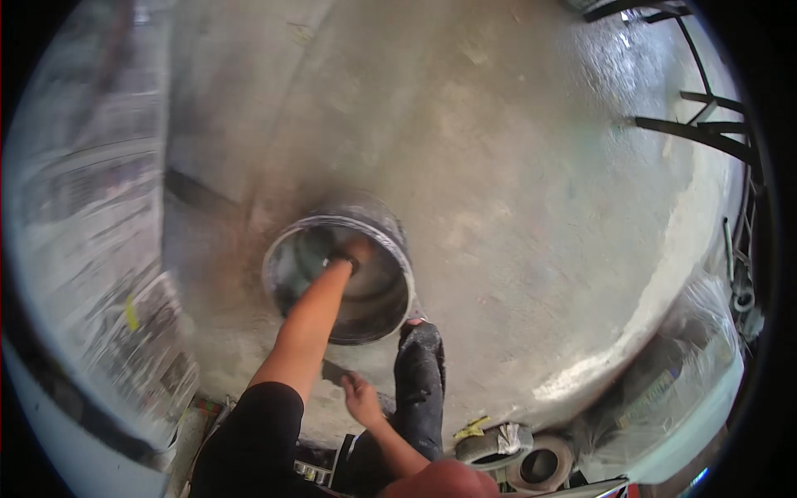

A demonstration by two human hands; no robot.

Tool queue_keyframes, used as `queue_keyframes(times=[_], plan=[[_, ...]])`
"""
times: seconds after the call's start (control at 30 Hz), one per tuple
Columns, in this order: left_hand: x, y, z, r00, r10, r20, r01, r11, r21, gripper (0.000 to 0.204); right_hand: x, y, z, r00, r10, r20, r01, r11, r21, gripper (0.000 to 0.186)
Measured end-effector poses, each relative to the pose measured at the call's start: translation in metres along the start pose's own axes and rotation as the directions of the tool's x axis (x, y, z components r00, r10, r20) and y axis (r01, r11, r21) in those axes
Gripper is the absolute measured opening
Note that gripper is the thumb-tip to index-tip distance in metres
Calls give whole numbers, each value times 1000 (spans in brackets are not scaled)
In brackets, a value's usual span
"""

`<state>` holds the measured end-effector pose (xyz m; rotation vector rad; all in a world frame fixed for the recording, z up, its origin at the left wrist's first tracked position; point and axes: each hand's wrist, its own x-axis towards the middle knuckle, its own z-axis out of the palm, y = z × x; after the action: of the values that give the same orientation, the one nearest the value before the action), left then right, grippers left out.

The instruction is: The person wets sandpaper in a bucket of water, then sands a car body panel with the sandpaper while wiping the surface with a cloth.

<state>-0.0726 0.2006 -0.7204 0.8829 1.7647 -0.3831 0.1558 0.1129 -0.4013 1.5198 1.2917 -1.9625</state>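
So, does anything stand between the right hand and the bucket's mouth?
Partly: the left forearm crosses the near edge of the bucket, with the left hand, blurred, inside. Otherwise, only the flat tool in the right hand lies between.

Left fingers (360,246) blurry inside the bucket (386,286)
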Motion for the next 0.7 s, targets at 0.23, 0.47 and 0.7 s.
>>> queue_keyframes(times=[0.23,0.47,0.7], plan=[[-251,48,-119,921,186,-343,-382,257,-888,46,2,116,31,957,255,141,-291,825,484,43],[-589,71,-231,811,31,-585,-585,60,-809,39,-17,58,-40,992,-55,114,0,902,431,41],[-925,60,-341,74,11,-997,-923,379,-64,28,-113,-69,-106,939,-299,-172,317,944,87,38]])
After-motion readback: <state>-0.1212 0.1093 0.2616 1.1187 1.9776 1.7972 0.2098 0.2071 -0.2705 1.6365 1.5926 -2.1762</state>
